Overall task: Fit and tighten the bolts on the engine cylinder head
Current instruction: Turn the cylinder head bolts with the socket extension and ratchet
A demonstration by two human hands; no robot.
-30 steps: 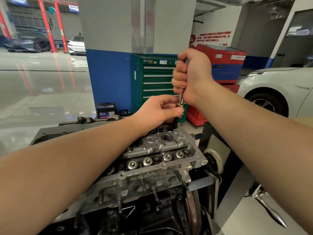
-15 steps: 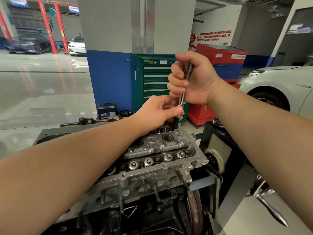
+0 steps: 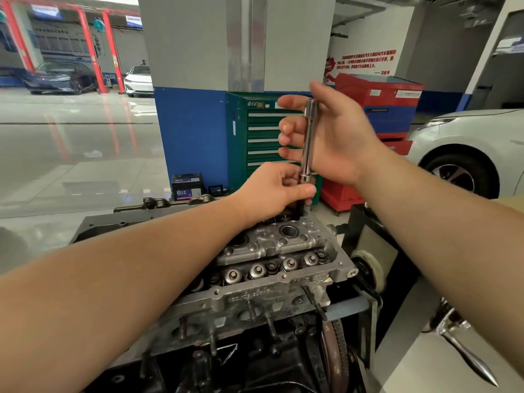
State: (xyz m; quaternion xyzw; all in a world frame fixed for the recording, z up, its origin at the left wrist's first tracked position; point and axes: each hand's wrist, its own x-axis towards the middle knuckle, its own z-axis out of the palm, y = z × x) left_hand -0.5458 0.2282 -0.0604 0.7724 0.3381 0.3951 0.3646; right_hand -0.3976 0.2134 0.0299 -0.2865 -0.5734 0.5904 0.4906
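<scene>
The step in hand looks like running a bolt down by hand at the far edge of the cylinder head (image 3: pixel 286 268). The left hand (image 3: pixel 272 191) pinches the foot of an upright steel extension bar (image 3: pixel 307 140), steadying it over the bolt, which is hidden. The right hand (image 3: pixel 331 134) is spread open, palm against the bar. Next it likely needs to close round the bar and twist.

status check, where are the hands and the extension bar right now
Left hand pinches the base of the extension bar, which stands upright at the far end of the cylinder head. Right hand open, fingers spread against the bar. Nothing in the way.
</scene>
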